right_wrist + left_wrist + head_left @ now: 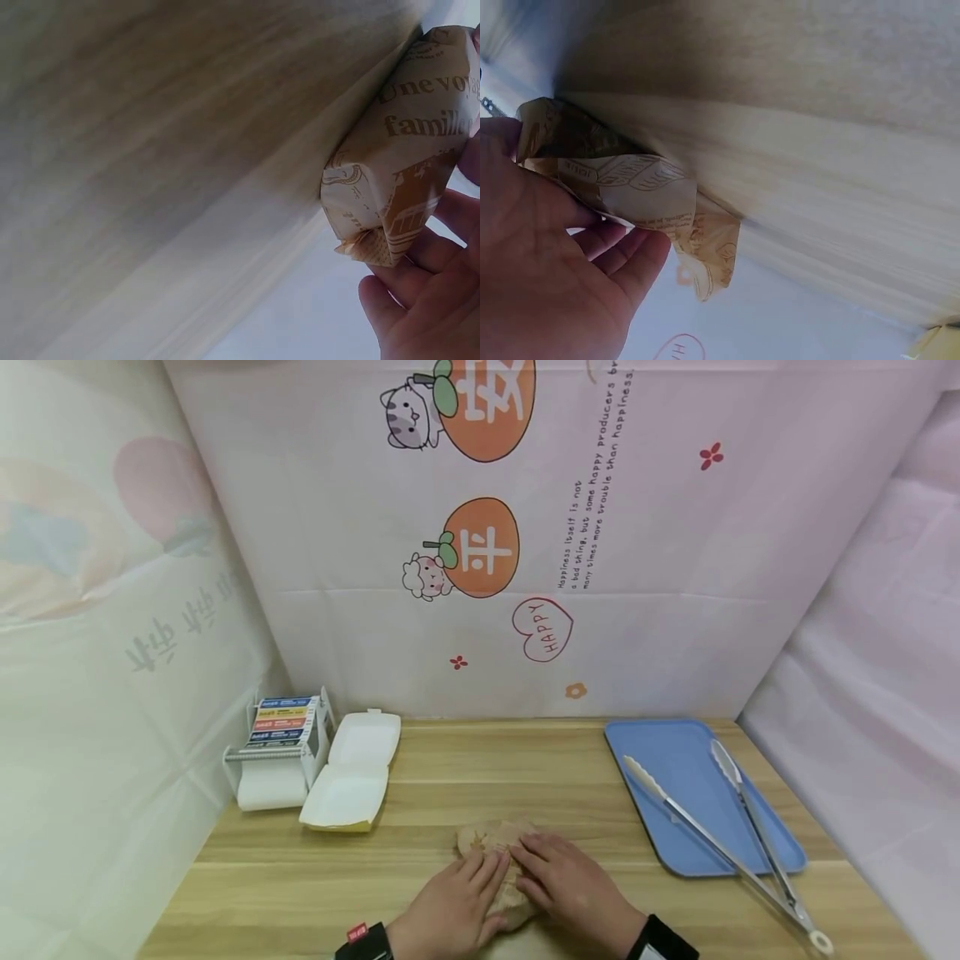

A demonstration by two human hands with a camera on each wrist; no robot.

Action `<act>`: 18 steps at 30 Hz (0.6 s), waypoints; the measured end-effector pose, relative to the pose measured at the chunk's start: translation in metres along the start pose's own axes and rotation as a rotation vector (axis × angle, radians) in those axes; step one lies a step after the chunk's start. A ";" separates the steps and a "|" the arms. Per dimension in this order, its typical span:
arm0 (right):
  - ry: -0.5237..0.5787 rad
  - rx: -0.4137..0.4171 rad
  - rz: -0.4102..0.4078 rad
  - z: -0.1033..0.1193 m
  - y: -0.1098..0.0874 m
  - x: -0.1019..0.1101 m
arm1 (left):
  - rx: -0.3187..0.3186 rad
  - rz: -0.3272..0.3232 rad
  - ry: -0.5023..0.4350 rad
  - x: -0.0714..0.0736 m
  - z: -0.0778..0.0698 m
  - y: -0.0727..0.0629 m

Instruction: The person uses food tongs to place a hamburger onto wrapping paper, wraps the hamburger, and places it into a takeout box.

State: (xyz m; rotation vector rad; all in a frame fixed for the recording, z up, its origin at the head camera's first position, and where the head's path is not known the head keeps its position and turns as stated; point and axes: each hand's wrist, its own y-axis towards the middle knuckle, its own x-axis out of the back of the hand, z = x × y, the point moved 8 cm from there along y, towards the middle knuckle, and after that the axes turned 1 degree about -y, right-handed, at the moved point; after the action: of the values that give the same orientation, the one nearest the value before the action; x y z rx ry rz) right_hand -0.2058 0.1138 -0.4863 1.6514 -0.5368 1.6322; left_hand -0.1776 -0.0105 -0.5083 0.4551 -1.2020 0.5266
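A parcel wrapped in brown printed paper (474, 837) lies on the wooden table between both hands. What is inside the paper is hidden. My left hand (453, 902) holds its left side, fingers on top and thumb by the near edge. In the left wrist view, a loose flap of the paper (637, 187) stands up beside the fingers. From the other side my right hand (577, 881) grips the parcel, its fingertips near the left fingers on top. The right wrist view has the folded, tucked corner of the parcel (397, 165) against that hand's fingers.
At the back left stand a white dispenser (277, 722) with coloured labels and a white roll, and an opened white clamshell box (345, 793). On the right, metal tongs (705, 832) lie across a blue tray (697, 760), their hinge end past its near edge. Printed cloth (660, 635) encloses the table.
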 end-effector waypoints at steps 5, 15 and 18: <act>0.026 0.002 -0.019 -0.001 -0.004 0.002 | 0.021 0.024 -0.097 0.001 0.004 0.002; 0.067 -0.037 0.060 -0.005 -0.004 -0.006 | 0.048 0.062 -0.270 0.006 0.013 0.002; 0.063 -0.032 0.044 -0.004 -0.004 -0.004 | 0.027 0.028 -0.222 0.015 0.013 0.001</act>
State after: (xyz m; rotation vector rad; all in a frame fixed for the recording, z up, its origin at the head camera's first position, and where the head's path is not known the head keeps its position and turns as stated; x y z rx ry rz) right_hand -0.2061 0.1187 -0.4915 1.5694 -0.5679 1.6930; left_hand -0.1842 -0.0156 -0.4900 0.5303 -1.4169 0.5263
